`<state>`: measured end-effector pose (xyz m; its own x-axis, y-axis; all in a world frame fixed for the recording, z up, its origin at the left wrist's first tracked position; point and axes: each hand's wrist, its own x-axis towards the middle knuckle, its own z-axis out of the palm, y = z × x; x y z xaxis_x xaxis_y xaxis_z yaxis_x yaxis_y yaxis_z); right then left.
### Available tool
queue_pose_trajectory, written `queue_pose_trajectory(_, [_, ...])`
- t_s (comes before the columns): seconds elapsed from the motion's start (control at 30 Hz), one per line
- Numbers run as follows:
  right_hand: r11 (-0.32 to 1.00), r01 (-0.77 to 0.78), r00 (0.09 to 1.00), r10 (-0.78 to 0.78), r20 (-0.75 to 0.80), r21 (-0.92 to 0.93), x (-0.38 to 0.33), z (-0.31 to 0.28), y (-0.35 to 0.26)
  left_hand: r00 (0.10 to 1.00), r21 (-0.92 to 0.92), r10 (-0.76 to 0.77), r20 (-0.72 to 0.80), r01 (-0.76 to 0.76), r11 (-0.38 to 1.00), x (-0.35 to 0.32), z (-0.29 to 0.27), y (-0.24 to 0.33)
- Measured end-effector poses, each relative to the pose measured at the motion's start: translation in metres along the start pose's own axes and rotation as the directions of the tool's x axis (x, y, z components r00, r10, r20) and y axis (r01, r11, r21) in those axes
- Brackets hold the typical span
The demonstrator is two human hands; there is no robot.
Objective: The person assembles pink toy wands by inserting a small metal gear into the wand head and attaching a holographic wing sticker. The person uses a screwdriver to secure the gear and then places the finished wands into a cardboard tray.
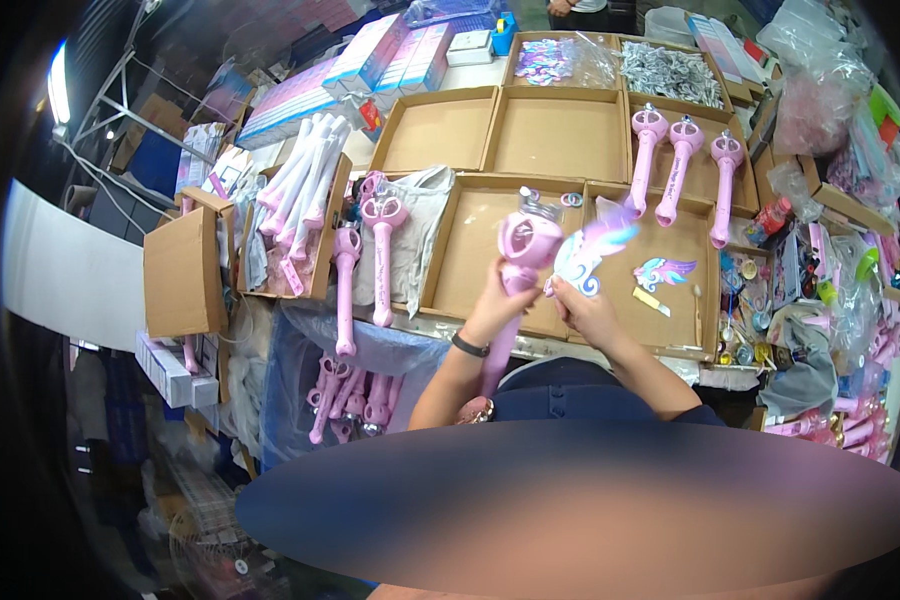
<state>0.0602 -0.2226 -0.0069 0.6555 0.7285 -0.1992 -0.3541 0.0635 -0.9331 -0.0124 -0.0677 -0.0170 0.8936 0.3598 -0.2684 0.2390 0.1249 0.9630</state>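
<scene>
Wrapped round the handle of a pink toy wand, my left hand holds it upright-tilted, its round openwork head up. Between the fingers of my right hand is a blue, purple and white wing piece, close beside the wand's head; whether the two touch I cannot tell. A second wing piece lies in the cardboard tray just right of that hand. Near it are a small cream-coloured piece and a thin brush-like stick.
Several pink wands rest across the trays at the right, others on a grey cloth at the left. A blue-lined bin of wands stands lower left. A box holds white-wrapped wands. Silver parts fill a far tray.
</scene>
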Motion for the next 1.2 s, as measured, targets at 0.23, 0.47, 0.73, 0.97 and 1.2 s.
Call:
queue_pose_trajectory(0.23, [0.985, 0.157, 0.982, -0.163, -0.089, -0.073, -0.019, 0.005, 0.001, 0.96, -0.664, 0.117, 0.253, 0.085, 0.743, -0.009, -0.035, 0.013])
queue_pose_trajectory(0.47, [0.935, 0.29, 0.948, -0.311, -0.075, -0.204, -0.011, 0.006, 0.004, 0.96, -0.387, 0.174, 0.22, -0.078, 0.919, 0.0, -0.024, 0.026])
queue_pose_trajectory(0.73, [0.907, 0.411, 0.896, -0.42, -0.141, -0.091, -0.009, 0.008, 0.005, 0.965, -0.263, 0.2, 0.171, -0.151, 0.953, -0.012, 0.02, 0.035])
queue_pose_trajectory(0.97, [0.933, 0.361, 0.913, -0.355, -0.203, -0.007, -0.013, 0.005, 0.004, 0.984, -0.13, 0.169, 0.053, -0.161, 0.978, -0.018, 0.038, 0.041])
queue_pose_trajectory(1.2, [0.956, 0.294, 0.955, -0.293, -0.054, 0.016, 0.004, -0.005, -0.006, 0.983, -0.115, 0.186, 0.004, -0.184, 0.976, -0.013, 0.031, 0.043])
